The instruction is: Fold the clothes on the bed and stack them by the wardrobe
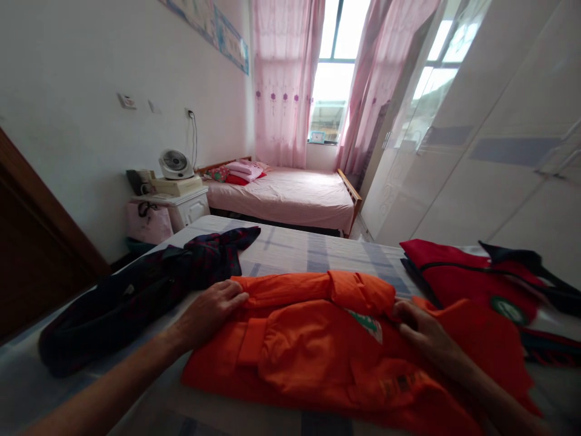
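Observation:
An orange jacket lies partly folded on the near bed, its sleeves laid across its body and a green-and-white patch showing near the middle. My left hand is closed on the jacket's far left edge. At its far right edge, my right hand pinches the fabric between thumb and fingers. Left of the jacket is a crumpled dark plaid garment. To the right lies a red garment with dark trim and a round green badge.
The near bed has a blue-and-white checked sheet. Beyond it stands a second bed with a pink sheet. A small fan sits on a white nightstand at the left. Wardrobe doors line the right side.

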{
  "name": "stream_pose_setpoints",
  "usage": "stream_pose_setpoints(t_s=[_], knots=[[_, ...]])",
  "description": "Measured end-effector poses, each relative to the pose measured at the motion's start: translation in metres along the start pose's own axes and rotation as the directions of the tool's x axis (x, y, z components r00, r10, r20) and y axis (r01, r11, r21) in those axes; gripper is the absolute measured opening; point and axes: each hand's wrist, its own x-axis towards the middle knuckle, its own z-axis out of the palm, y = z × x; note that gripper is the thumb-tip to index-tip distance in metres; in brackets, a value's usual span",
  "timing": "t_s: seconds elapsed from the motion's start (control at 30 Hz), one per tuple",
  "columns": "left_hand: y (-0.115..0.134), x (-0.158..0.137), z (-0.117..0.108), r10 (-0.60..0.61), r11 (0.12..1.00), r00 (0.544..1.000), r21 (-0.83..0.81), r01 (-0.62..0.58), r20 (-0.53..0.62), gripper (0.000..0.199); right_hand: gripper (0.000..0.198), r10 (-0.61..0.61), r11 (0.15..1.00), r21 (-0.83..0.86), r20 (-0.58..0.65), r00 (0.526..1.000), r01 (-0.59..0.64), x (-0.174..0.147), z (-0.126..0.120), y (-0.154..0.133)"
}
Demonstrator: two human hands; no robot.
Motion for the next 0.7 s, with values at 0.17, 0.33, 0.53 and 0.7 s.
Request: stream_pose_setpoints(t_s=[0.17, 0.33, 0.53, 0.7], knots=[[-0.005, 0.008, -0.012, -0.031, 1.0, 0.999, 0.004, 0.031, 0.027, 0.024, 0.041, 0.197, 0.952, 0.253, -0.076, 0.977, -0.172, 0.01, -0.006, -0.013], [-0.002, 0.026, -0.023, -0.08, 0.992, 0.976, -0.074, 0.097, 0.204, 0.026, 0.046, 0.232, 0.918, 0.326, 0.017, 0.973, -0.225, 0.018, -0.004, -0.03], [0.02, 0.059, -0.025, -0.208, 0.971, 0.974, -0.1, 0.217, 0.088, 0.033, 0.035, 0.092, 0.951, 0.299, -0.029, 0.995, -0.079, 0.015, -0.004, -0.039], [0.035, 0.05, 0.009, -0.133, 0.951, 0.959, -0.239, 0.194, 0.251, 0.049, 0.039, 0.143, 0.865, 0.482, 0.03, 0.989, -0.14, -0.002, 0.002, -0.033]])
